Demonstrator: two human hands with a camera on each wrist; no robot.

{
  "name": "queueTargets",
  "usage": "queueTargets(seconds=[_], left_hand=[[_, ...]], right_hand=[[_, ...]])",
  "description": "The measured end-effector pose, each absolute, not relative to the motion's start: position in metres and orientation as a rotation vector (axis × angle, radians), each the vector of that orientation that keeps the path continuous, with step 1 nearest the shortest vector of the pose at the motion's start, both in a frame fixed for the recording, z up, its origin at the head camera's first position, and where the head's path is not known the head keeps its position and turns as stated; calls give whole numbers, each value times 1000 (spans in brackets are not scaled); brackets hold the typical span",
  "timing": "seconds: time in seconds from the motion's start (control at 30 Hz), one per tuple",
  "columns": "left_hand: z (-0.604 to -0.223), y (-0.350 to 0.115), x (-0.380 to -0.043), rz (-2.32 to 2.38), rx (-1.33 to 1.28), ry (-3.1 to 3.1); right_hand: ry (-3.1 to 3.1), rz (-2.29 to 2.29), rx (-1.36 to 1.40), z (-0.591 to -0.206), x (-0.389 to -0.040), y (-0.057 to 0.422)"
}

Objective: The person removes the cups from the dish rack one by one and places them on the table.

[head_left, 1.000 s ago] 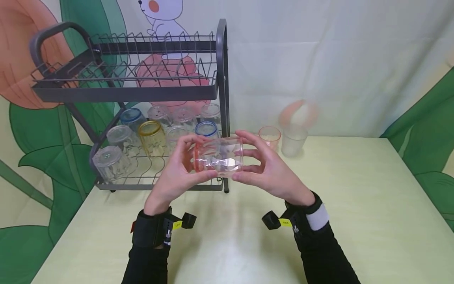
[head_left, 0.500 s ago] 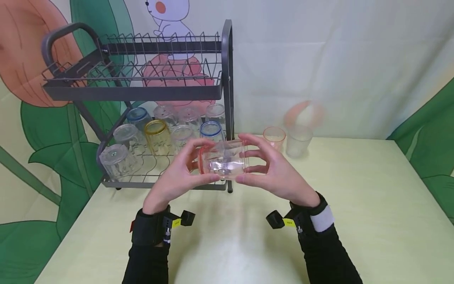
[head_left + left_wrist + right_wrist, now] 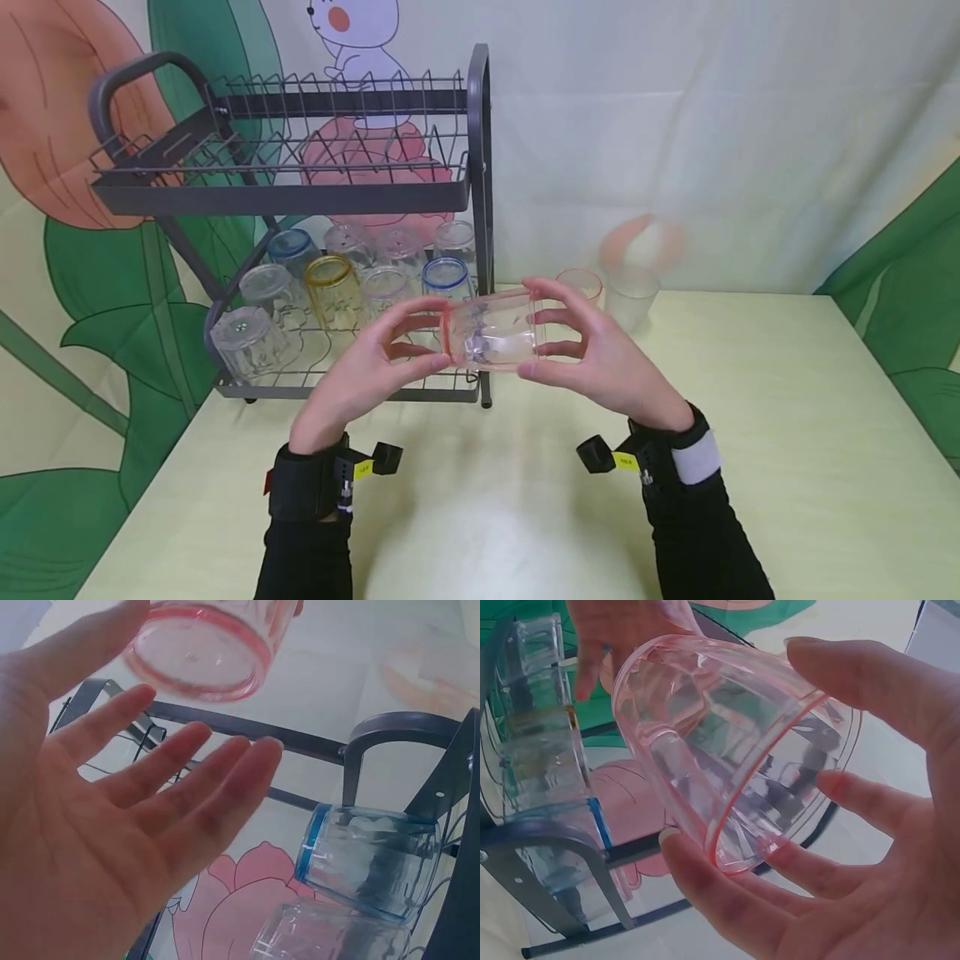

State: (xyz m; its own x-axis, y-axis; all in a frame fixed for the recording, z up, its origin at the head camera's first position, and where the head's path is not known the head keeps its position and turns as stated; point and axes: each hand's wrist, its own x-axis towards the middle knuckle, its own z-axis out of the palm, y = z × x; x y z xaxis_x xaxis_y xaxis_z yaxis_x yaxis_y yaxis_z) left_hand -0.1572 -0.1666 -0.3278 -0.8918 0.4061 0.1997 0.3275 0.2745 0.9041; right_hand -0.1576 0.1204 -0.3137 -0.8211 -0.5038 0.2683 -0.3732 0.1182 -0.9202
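Observation:
A clear pink-tinted glass (image 3: 493,332) lies sideways in the air, its pinkish-red base towards the left. My right hand (image 3: 603,358) grips it round the mouth end, and in the right wrist view the thumb and fingers close on the rim of the glass (image 3: 727,742). My left hand (image 3: 360,367) is beside the base with its fingers spread. In the left wrist view, the left hand's fingers (image 3: 210,787) stand apart from the glass's base (image 3: 202,652); whether the thumb touches it I cannot tell.
At left stands a dark two-tier dish rack (image 3: 285,200). Several upturned glasses fill its lower tier, including a yellow one (image 3: 333,292) and a blue-rimmed one (image 3: 447,277). Behind my right hand stand a pink-rimmed glass (image 3: 581,282) and a frosted glass (image 3: 632,296).
The glass has moved slightly right and up with my right hand. My left hand, earlier holding its base end, has loosened and drawn back to the left.

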Motion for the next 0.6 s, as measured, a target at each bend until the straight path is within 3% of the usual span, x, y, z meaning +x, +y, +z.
queueTargets(seconds=[0.6], left_hand=[[-323,-242,-153,1095,453,3071]], right_hand=[[2418,-1660,-761,-312,-174,166]])
